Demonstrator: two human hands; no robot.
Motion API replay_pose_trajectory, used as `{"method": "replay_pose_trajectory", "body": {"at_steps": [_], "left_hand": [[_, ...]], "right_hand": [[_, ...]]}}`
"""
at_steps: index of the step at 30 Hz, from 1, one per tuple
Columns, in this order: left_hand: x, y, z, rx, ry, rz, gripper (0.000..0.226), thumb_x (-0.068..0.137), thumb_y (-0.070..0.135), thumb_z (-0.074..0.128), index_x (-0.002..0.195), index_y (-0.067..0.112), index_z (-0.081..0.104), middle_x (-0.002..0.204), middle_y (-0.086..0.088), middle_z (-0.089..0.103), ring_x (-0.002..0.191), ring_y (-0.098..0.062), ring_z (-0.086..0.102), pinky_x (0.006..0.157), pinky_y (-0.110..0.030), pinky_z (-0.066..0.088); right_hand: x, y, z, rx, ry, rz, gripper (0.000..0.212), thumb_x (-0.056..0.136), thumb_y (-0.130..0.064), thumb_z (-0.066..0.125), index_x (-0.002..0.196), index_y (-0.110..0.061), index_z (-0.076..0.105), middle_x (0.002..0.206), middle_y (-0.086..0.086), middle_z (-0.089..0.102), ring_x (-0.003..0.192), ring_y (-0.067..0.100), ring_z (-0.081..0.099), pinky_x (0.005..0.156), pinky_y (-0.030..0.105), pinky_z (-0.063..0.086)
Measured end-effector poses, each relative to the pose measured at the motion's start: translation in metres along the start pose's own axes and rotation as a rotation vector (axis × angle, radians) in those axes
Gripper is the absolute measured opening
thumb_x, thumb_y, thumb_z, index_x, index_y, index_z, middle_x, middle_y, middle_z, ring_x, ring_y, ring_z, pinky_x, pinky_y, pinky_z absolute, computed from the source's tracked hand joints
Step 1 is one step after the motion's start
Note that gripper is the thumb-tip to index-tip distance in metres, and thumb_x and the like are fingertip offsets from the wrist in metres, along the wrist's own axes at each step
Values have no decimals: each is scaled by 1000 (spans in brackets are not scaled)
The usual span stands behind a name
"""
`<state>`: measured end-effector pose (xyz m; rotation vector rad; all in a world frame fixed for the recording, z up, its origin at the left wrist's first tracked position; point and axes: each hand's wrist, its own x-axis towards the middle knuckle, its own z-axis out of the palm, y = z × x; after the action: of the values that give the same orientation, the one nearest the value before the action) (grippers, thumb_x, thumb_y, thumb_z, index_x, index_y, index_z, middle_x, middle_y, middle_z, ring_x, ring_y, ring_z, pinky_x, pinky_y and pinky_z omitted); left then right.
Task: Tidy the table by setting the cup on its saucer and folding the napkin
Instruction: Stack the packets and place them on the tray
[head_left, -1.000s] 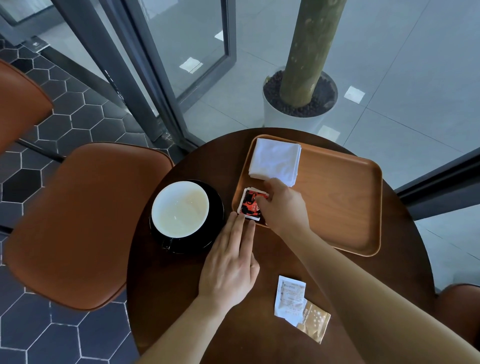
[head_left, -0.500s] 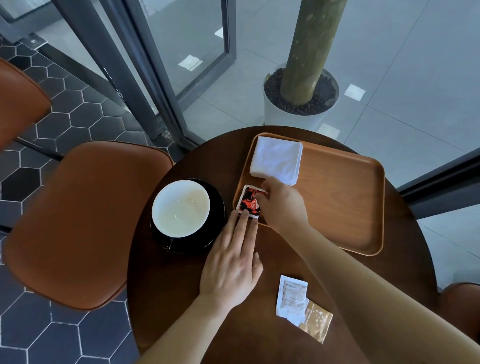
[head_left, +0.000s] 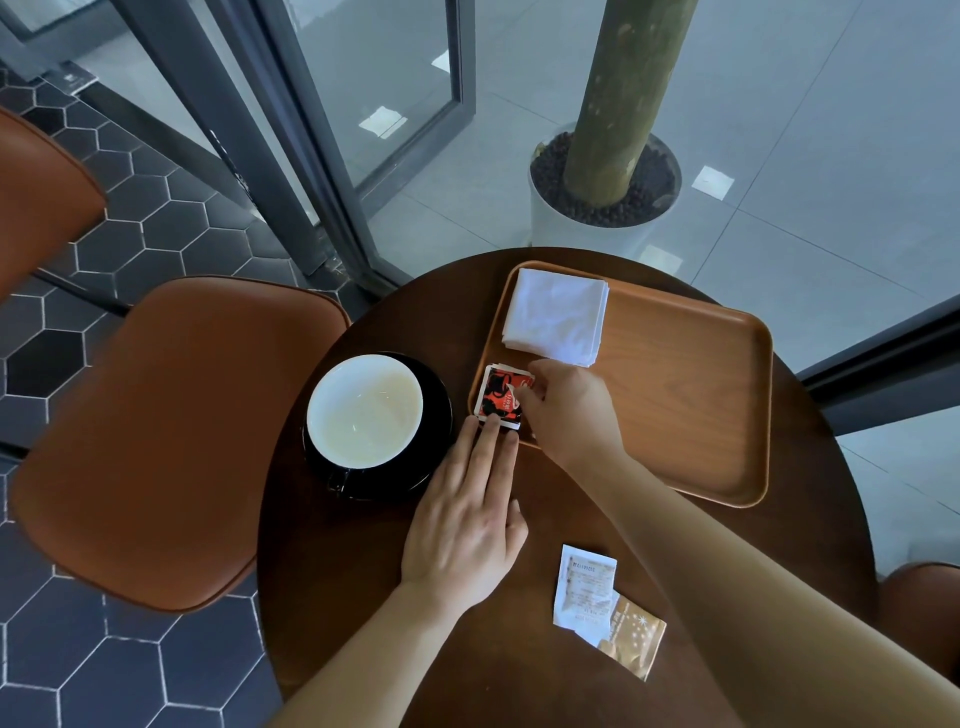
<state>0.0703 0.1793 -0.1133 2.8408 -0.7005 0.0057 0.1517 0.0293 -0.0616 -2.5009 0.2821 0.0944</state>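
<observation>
A cup (head_left: 364, 410), white inside, sits on a black saucer (head_left: 436, 457) on the left of the round wooden table (head_left: 332, 571). A folded white napkin (head_left: 555, 316) lies in the far left corner of the wooden tray (head_left: 691, 405). A small red, black and white packet (head_left: 501, 397) lies at the tray's near left corner. My right hand (head_left: 569, 410) holds the packet's right side with bent fingers. My left hand (head_left: 465, 525) lies flat on the table, its straight fingertips touching the packet's near edge.
Two paper sachets (head_left: 602, 608), one white and one gold, lie on the table near me. A brown leather chair (head_left: 156, 441) stands at the left. Beyond the table are a glass door frame and a white planter (head_left: 576, 218) with a tree trunk.
My right hand has folded the packet over at the tray's corner, so it looks narrower. My left hand stays flat beside it. The camera shifted slightly.
</observation>
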Motion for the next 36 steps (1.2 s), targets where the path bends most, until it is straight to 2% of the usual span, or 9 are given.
{"method": "replay_pose_trajectory", "body": {"at_steps": [3, 6, 9, 12, 18, 23, 27, 29, 36], "left_hand": [[0, 0, 0, 0, -2, 3, 61, 95, 30, 43, 152, 7, 34, 162, -14, 27, 154, -28, 12, 122, -44, 26], [0, 0, 0, 1, -9, 5, 63, 95, 31, 42, 153, 8, 32, 163, -13, 25, 154, -28, 11, 121, -45, 27], [0, -1, 1, 0, -13, 5, 64, 95, 31, 42, 153, 8, 31, 164, -11, 23, 154, -28, 10, 121, -45, 27], [0, -1, 1, 5, -12, 8, 63, 95, 31, 42, 153, 8, 32, 165, -11, 22, 154, -28, 10, 122, -44, 26], [1, -1, 0, 7, -8, 12, 63, 95, 30, 42, 153, 7, 31, 164, -11, 22, 154, -28, 10, 122, -44, 24], [1, -1, 0, 12, -8, 15, 64, 95, 31, 41, 154, 7, 30, 164, -12, 23, 154, -28, 9, 122, -44, 24], [1, 0, 0, 11, -6, 10, 66, 94, 30, 43, 154, 7, 29, 165, -12, 20, 154, -28, 9, 123, -43, 23], [1, 0, 0, 14, 1, 9, 65, 94, 30, 43, 154, 7, 30, 165, -13, 21, 154, -28, 9, 123, -43, 23], [0, 0, 1, 3, 13, 6, 63, 94, 30, 42, 152, 6, 32, 164, -14, 24, 154, -28, 11, 121, -44, 26]], "right_hand": [[0, 2, 0, -14, -3, -11, 18, 96, -18, 59, 99, -5, 71, 88, 11, 73, 80, 27, 65, 69, 35, 55], [-2, 2, 0, 29, 32, -1, 21, 96, -16, 60, 109, -5, 71, 95, 11, 75, 84, 27, 68, 74, 36, 58], [-3, 2, 0, 75, 65, 17, 28, 96, -16, 62, 122, -8, 67, 105, 9, 75, 92, 24, 70, 76, 27, 54], [-1, 2, 1, 76, 48, 21, 34, 95, -19, 62, 127, -9, 64, 108, 9, 74, 96, 25, 68, 82, 33, 56], [3, 0, 3, 32, 9, 28, 28, 94, -23, 62, 118, -10, 68, 104, 7, 75, 90, 24, 69, 73, 33, 58], [4, 1, 3, 38, 3, 18, 23, 93, -21, 63, 113, -11, 70, 97, 7, 75, 86, 24, 69, 71, 32, 57], [1, 4, 0, 67, -4, 35, 25, 94, -19, 62, 114, -6, 68, 95, 9, 75, 85, 25, 69, 76, 39, 59], [0, 4, -2, 110, 5, 64, 30, 94, -19, 62, 122, -9, 63, 99, 6, 73, 88, 24, 68, 75, 34, 57], [-8, 4, 0, 112, 14, 44, 15, 96, -16, 60, 108, -8, 59, 92, 4, 67, 79, 19, 60, 64, 27, 47]]}}
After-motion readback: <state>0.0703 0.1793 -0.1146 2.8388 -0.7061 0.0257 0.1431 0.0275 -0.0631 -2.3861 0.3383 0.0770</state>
